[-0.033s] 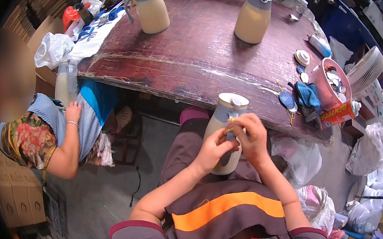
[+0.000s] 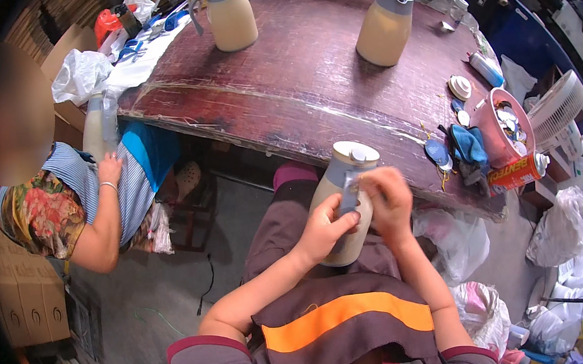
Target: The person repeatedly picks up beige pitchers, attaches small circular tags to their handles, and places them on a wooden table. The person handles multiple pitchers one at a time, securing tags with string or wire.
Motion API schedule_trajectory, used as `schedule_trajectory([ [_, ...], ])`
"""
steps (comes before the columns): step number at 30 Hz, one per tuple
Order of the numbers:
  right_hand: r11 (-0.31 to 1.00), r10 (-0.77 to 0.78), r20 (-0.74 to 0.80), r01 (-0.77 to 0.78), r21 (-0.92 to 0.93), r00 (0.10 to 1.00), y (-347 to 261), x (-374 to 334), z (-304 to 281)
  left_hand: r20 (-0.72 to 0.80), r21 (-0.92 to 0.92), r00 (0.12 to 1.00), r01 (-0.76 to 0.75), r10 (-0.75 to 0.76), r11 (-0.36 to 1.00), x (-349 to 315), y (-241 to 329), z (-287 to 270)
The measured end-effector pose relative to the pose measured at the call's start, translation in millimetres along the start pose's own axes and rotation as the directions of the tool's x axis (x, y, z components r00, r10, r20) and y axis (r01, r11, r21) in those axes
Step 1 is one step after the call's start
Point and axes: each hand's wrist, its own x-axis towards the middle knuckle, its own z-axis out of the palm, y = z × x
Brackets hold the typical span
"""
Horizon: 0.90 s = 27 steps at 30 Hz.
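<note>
a cream-and-gray thermal jug point(image 2: 327, 181) sits in the person's lap by the table point(image 2: 278, 68); the left hand point(image 2: 324, 232) pinches its gray handle point(image 2: 348, 195), the right hand point(image 2: 390, 199) curls nearby (blurred; its grip i cannot tell).

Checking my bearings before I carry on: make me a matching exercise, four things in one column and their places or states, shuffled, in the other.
Column one
1. Left hand
2. Pink basin
3. Orange-red can
4. Nearest jug

Column two
A. Lying on its side
B. Topped with a white lid
C. Gripping a grey handle
D. Holding loose small parts

Pairs: 1-C, 2-D, 3-A, 4-B
</note>
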Motion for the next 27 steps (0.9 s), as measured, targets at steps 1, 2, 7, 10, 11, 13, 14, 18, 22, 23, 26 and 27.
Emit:
schedule_trajectory([
  [1,0.976,0.199,-0.117,-0.185,0.115,0.973,17.2,2.4,-5.0,-0.08,0.028,0.997,-0.005,0.008,1.0,-0.8,3.9,-1.6],
  [2,0.907,0.399,-0.211,-0.349,0.236,0.892,35.7,2.6,-12.8,-0.151,0.047,0.989,-0.005,0.013,0.999,-0.5,11.4,-3.3],
  [7,0.335,0.755,0.135,-0.555,0.762,0.642,67.6,-43.2,-6.1,-0.189,0.113,0.981,-0.027,0.048,0.993,-1.5,11.4,-14.7],
  [10,0.311,0.758,0.259,-0.682,0.662,0.598,45.7,-68.1,4.5,-0.233,0.096,0.972,-0.018,0.04,0.995,-1.8,19.6,-16.9],
  [11,0.304,0.745,0.283,-0.685,0.661,0.604,47.1,-71.1,2.5,-0.24,0.091,0.97,-0.015,0.036,0.996,-2.9,21.3,-17.7],
  [13,0.335,0.715,0.324,-0.71,0.619,0.619,45.6,-70.5,-3.7,-0.249,0.109,0.967,-0.02,0.047,0.994,-7.9,29.1,-15.7],
  [14,0.372,0.7,0.341,-0.729,0.575,0.627,36.9,-64.4,-9.0,-0.252,0.13,0.966,-0.028,0.06,0.991,-12.2,38.4,-11.8],
  [18,0.414,0.64,0.397,-0.73,0.544,0.659,18.4,-55.9,-16.7,-0.289,0.229,0.922,-0.196,0.259,0.953,-24.0,77.8,-5.4],
  [22,0.414,0.652,0.433,-0.771,0.485,0.622,15.4,-66.7,-13.2,-0.349,0.45,0.732,-0.417,0.585,0.79,-14.1,112.3,-14.3],
  [23,0.417,0.643,0.437,-0.765,0.49,0.63,19.2,-71.8,-11.4,-0.34,0.515,0.664,-0.461,0.666,0.723,-5.3,115.9,-23.3],
  [26,0.407,0.638,0.455,-0.774,0.485,0.621,23.1,-81.7,-7.9,-0.339,0.714,0.473,-0.434,0.813,0.55,34.0,117.3,-68.0],
  [27,0.406,0.647,0.459,-0.785,0.468,0.609,24.5,-83.8,-9.2,-0.316,0.763,0.436,-0.411,0.842,0.499,47.6,119.0,-86.2],
])
